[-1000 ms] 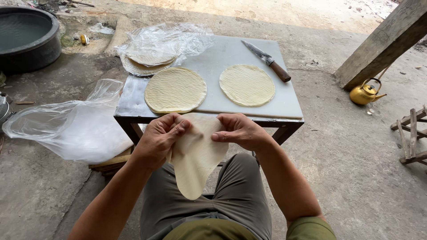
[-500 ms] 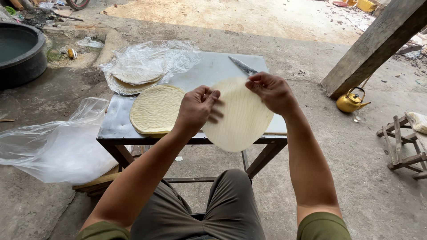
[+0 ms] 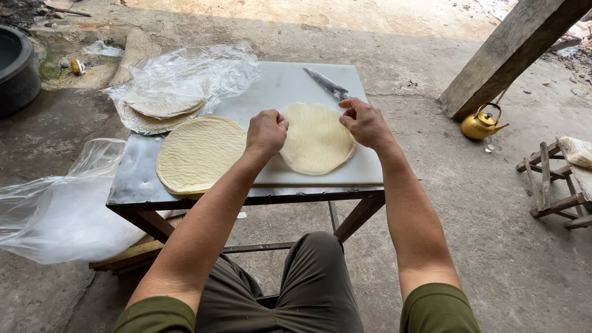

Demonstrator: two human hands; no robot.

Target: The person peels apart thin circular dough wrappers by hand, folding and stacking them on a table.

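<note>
A thin round pale sheet of dough [image 3: 316, 139] lies on a white board [image 3: 290, 83] on a small metal table [image 3: 132, 188]. My left hand [image 3: 266, 131] pinches the sheet's left edge and my right hand [image 3: 364, 122] pinches its upper right edge. A second ridged round sheet [image 3: 199, 153] rests to the left, overhanging the board. More round sheets [image 3: 163, 108] lie stacked in a clear plastic bag at the table's far left. A knife [image 3: 328, 84] lies at the far right of the board, just beyond my right hand.
A large clear plastic bag [image 3: 58, 203] sits on the ground at left. A dark basin [image 3: 15, 71] stands far left. A slanted wooden beam [image 3: 509, 52], a brass kettle [image 3: 481, 123] and a small wooden stool [image 3: 558, 185] are at right. My knees are under the table.
I lifted the dough sheet from my lap up over the table and laid it down flat on the board at right, both hands still on its edges.
</note>
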